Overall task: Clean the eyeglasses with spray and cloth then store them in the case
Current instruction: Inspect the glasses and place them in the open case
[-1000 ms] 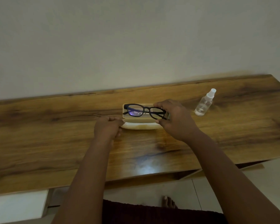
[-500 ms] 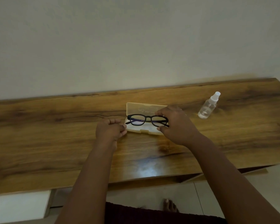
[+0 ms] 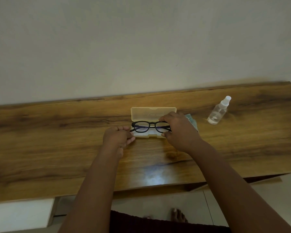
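Observation:
Black-framed eyeglasses (image 3: 142,129), folded, lie in the lower tray of an open translucent yellowish case (image 3: 151,113) at the middle of the wooden table (image 3: 57,140). The case's lid stands tilted up behind them. My right hand (image 3: 180,132) grips the right end of the frame between thumb and fingers. The curled fingers of my left hand (image 3: 118,137) pinch the left end of the case. A clear spray bottle (image 3: 217,111) with a white nozzle stands to the right. A pale blue-green cloth (image 3: 191,120) peeks out from behind my right hand.
The table's back edge runs along a plain wall. Its front edge is near my body, with floor tiles and a bare foot (image 3: 178,215) below. A white block (image 3: 20,214) sits under the table at the left.
My right hand has lowered the eyeglasses from in front of the lid down into the case's tray. My left hand stayed at the case's left end.

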